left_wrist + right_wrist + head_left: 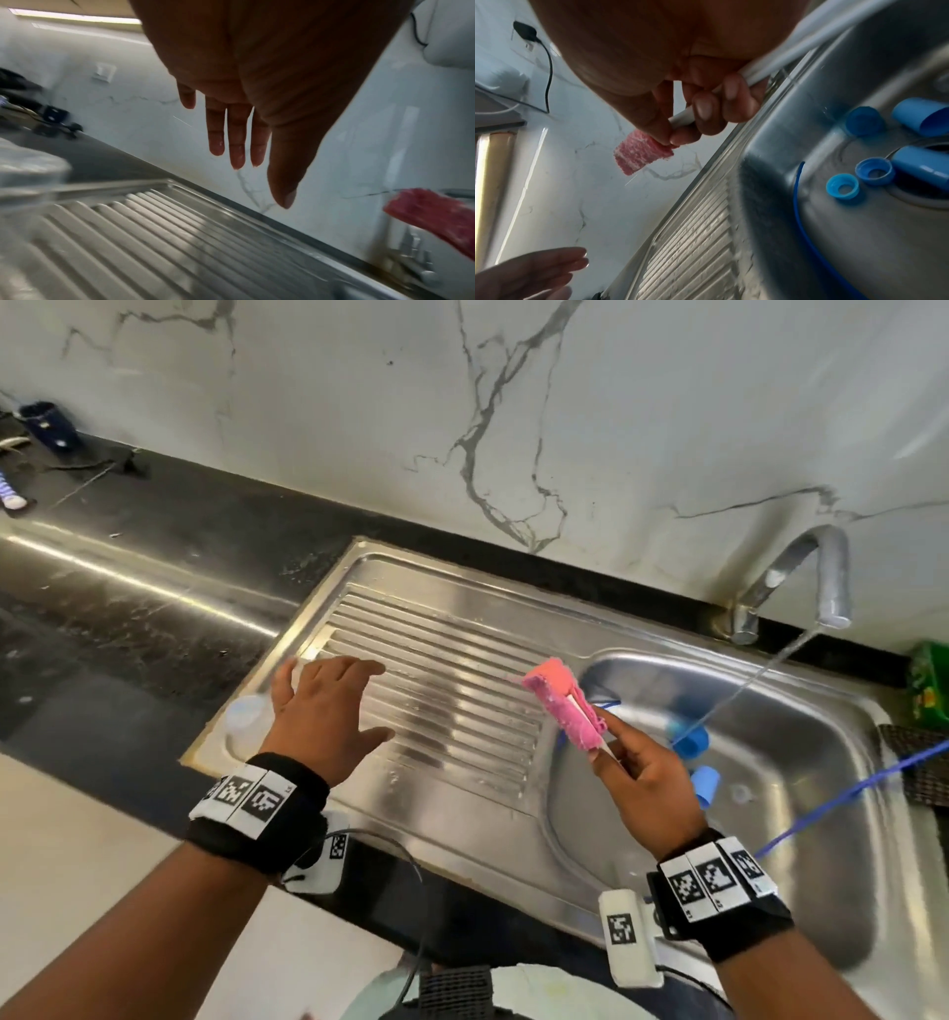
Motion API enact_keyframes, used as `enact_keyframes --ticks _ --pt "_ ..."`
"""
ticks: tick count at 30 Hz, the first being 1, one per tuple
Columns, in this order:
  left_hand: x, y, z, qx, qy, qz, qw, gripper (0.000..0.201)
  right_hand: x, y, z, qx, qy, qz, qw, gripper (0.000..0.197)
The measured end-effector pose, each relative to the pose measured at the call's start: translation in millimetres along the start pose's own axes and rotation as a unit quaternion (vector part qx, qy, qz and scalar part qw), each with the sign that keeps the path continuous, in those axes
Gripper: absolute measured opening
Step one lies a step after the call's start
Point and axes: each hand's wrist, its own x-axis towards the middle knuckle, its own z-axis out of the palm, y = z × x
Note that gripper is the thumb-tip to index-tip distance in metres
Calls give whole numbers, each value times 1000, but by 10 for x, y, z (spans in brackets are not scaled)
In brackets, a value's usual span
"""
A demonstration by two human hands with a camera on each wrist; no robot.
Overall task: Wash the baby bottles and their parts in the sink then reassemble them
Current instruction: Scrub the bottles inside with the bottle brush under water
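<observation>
White marble-look wall with grey veins behind the black surface. Far left on it — a dark blue cylindrical item, black cables and a blue-white striped object, cut off by the frame edge. Green packet at far right, dark woven mat just below it. Plug with black cord on the wall — right wrist view.
</observation>
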Motion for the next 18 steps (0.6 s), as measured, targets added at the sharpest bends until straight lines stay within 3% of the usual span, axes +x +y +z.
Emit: enact_keyframes --ticks 8,13,18 --pt "337 1437 395 -97 -31 145 984 48 -310 246 -856 27 90 51 994 55" --pt "383 2384 771 -128 -114 241 955 46 -638 577 -1402 12 142 108 984 55" --pt "368 3183 1225 -121 -251 295 914 42 -892 841 -1740 3 195 127 973 54"
